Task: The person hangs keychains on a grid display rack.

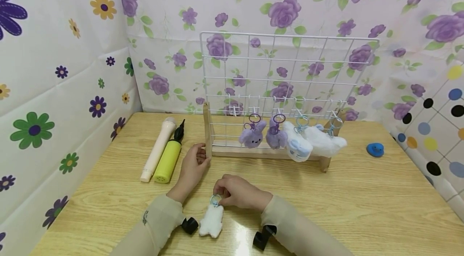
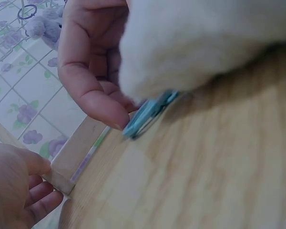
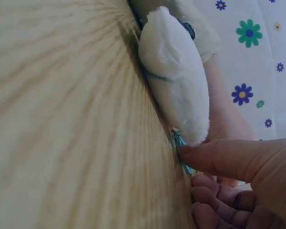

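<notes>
A white plush keychain (image 1: 212,220) lies on the table between the forearms, its light-blue ring (image 1: 215,200) toward the rack. My right hand (image 1: 239,192) pinches that ring; in the right wrist view the thumb (image 3: 219,157) lies on it beside the plush (image 3: 174,76). At the rack's left end, my left hand (image 1: 193,163) holds the wooden foot (image 1: 208,135), with thumb and fingers about its near end in the left wrist view. On the white wire grid rack (image 1: 290,60) hang two purple plush keychains (image 1: 252,137) and white-and-blue plush keychains (image 1: 299,143).
Left of the rack lie a pale pink stick-shaped thing (image 1: 158,149) and a yellow-green hand pump (image 1: 168,159) with a black nozzle. A small blue duck-like figure (image 1: 375,149) sits at the table's right. Flowered cloth (image 1: 163,46) hangs behind and at the sides.
</notes>
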A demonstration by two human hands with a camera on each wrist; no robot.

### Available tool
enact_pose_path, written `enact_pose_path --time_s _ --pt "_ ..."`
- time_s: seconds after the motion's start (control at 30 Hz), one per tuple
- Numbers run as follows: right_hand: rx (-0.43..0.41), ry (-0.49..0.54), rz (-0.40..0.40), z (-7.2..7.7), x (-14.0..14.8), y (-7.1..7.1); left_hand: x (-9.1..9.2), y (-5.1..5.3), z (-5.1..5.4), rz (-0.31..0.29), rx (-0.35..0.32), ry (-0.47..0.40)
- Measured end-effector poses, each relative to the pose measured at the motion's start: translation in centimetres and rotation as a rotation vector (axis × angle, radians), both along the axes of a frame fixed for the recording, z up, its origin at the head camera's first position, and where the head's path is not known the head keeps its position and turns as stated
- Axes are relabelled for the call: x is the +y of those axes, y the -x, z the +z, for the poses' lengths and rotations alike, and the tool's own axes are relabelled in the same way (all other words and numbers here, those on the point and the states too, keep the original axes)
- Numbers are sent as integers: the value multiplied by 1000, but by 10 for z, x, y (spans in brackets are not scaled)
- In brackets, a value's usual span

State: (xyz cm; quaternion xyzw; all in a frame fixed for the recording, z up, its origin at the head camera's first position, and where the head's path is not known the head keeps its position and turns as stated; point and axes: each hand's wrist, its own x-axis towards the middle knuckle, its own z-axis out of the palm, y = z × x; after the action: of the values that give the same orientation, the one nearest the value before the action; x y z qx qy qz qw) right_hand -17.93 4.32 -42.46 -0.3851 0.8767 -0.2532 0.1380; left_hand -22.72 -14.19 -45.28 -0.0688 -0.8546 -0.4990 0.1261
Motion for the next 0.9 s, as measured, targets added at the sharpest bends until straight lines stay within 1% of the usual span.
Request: enact_pose_path --time_s 0.2,0.6,0.8,0.9 --pt "6 12 5 -1 -1 0 0 0 0 8 -6 7" --pt "6 -9 -18 -2 -1 -1 0 0 1 0 -10 1" --pt "-7 1 -21 -3 -1 -1 1 -1 1 0 -7 -6" --pt "-31 23 -17 -3 -1 -1 0 -1 1 1 -9 -8"
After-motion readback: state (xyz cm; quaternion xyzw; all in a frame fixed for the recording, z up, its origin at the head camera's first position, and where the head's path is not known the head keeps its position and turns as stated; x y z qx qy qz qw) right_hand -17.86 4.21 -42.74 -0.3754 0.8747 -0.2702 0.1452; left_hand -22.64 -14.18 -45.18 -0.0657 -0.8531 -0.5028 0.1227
